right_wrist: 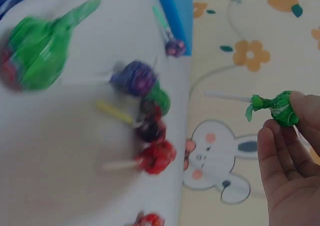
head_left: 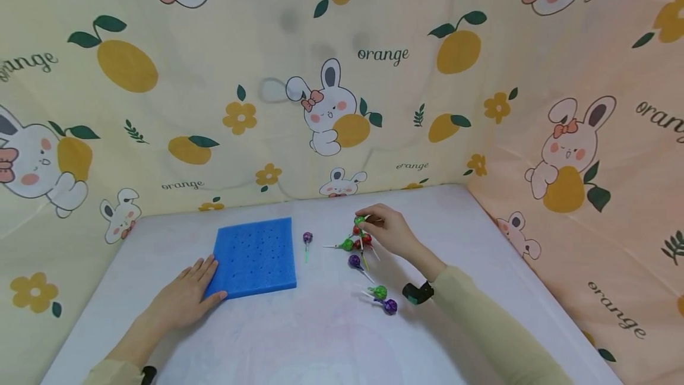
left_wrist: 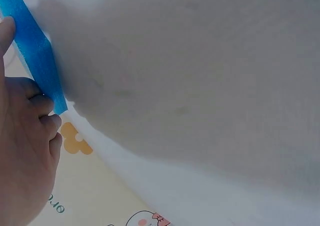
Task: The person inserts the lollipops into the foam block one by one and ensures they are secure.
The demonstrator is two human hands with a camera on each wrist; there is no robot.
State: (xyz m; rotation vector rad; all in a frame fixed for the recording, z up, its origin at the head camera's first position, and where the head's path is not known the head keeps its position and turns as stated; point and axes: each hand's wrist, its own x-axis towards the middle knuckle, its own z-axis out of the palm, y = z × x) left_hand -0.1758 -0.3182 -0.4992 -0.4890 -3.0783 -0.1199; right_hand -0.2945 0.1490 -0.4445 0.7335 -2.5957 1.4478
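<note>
My right hand (head_left: 392, 232) pinches a green-wrapped lollipop (right_wrist: 284, 108) by its round head, between thumb and fingertips. The white stick points away from the palm in the right wrist view. Below it lies a cluster of lollipops, with red ones (head_left: 366, 239), a green one (head_left: 347, 245) and a purple one (head_left: 355, 262). My left hand (head_left: 181, 296) rests against the left side of a blue foam block (head_left: 256, 258) dotted with small holes. Its fingers lie straight along the edge, and the thumb touches the near left corner.
A purple lollipop (head_left: 307, 237) with a green stick lies just right of the block. Nearer the front are another green lollipop (head_left: 379, 292) and a purple one (head_left: 390, 306). Patterned cloth (head_left: 240, 153) walls the white table (head_left: 299, 337) at the back and sides.
</note>
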